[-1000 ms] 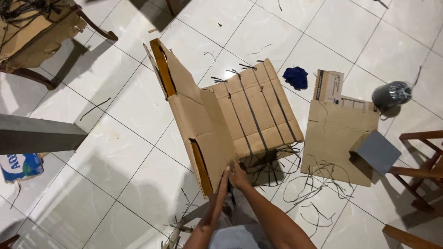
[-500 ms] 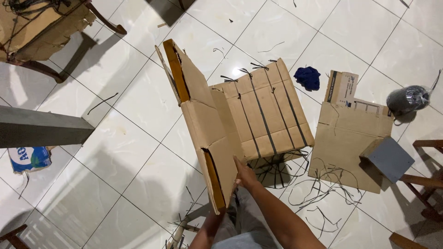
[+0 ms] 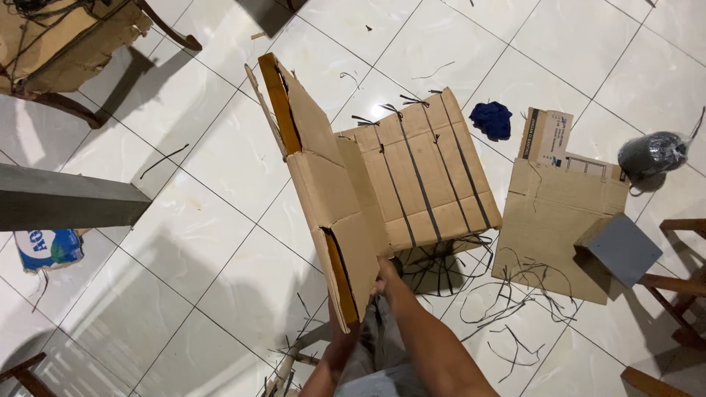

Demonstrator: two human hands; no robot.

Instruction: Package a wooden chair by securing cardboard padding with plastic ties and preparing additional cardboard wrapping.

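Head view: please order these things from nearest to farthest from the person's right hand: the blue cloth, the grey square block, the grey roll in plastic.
Measured from the right hand, which holds the near edge of the cardboard box:
1. Blue cloth, on the tiles beyond the box, to the right.
2. Grey square block, on the flat cardboard sheet at the right.
3. Grey roll in plastic, far right on the floor.

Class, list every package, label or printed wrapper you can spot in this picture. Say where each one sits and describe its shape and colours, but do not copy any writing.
Folded cardboard box: centre, upright, brown, gripped at its lower edge by the right hand.
Strapped cardboard panel: behind the box, brown with dark bands.
Flattened carton: right, on the floor, brown.
Printed flap: top of that carton, pale rectangle with dark print.
Blue and white wrapper: left edge, crumpled.
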